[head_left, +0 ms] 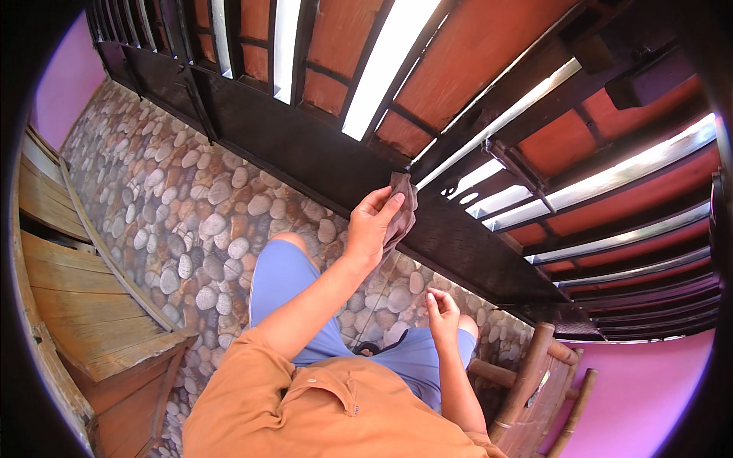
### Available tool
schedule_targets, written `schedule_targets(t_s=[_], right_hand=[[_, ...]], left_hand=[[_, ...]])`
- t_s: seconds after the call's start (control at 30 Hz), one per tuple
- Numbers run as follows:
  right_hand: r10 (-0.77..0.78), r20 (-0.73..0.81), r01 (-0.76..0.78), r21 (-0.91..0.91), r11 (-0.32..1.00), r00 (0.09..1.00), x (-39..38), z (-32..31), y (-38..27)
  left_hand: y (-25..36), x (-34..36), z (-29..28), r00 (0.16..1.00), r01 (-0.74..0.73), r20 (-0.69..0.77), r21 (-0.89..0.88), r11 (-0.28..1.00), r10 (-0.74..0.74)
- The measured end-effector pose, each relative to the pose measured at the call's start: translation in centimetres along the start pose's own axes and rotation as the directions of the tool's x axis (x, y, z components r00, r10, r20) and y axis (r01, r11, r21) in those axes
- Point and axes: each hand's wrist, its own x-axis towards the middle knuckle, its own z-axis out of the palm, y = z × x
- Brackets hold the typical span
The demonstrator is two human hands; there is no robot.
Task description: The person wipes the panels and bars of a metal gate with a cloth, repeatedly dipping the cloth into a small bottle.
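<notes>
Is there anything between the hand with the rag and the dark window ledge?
Nothing visible. The left hand already holds the brown rag right against the dark window ledge. The right hand rests low by the knee, apart from both.

Wall: a surface patterned with rounded grey, brown and cream pebbles point(191, 206) is running diagonally from upper left to lower right.
Window: a dark brown metal louvre frame point(321, 153) is sitting directly above the pebbled surface, holding rows of angled slats point(473, 53).
Light: bright daylight is pouring through the gaps between the slats, showing reddish-orange beyond.
Side walls: plain pink painted surfaces point(65, 84) are showing at upper left and lower right.
Furniture: a slatted brown wooden bench point(84, 320) is standing at left; a bamboo chair point(534, 389) is standing at lower right.
</notes>
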Motion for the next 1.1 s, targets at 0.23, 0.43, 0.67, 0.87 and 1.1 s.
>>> schedule_targets(t_s=[0.23, 0.43, 0.67, 0.87, 1.1], right_hand=[[0.126, 0.031, -0.126, -0.001, 0.992, 0.992, -0.5, 0.7, 3.1], [0.126, 0.041, -0.123, -0.063, 0.99, 0.991, -0.4, 0.8, 6.1], [0.158, 0.068, -0.147, -0.146, 0.978, 0.985, 0.3, 1.0, 9.7], [0.071, 0.094, -0.043, -0.272, 0.961, 0.993, -0.2, 1.3, 9.2], [0.054, 0.068, -0.03, -0.312, 0.95, 0.996, 0.0, 0.7, 9.8]], left_hand=[[0.5, 0.3, 0.2, 0.996, -0.07, 0.068, 0.117, 0.991, 0.062], [3.5, -0.4, 2.0, 0.751, -0.645, 0.623, 0.624, 0.442, 0.217], [3.5, 6.6, 1.1, 0.461, -0.548, 0.556, 0.791, -0.271, 0.691], [1.1, 8.9, 1.2, 0.613, -0.505, 0.283, 0.859, 0.09, 0.738], [0.4, 9.2, 1.9, 0.484, -0.5, 0.156, 0.857, 0.125, 0.861]])
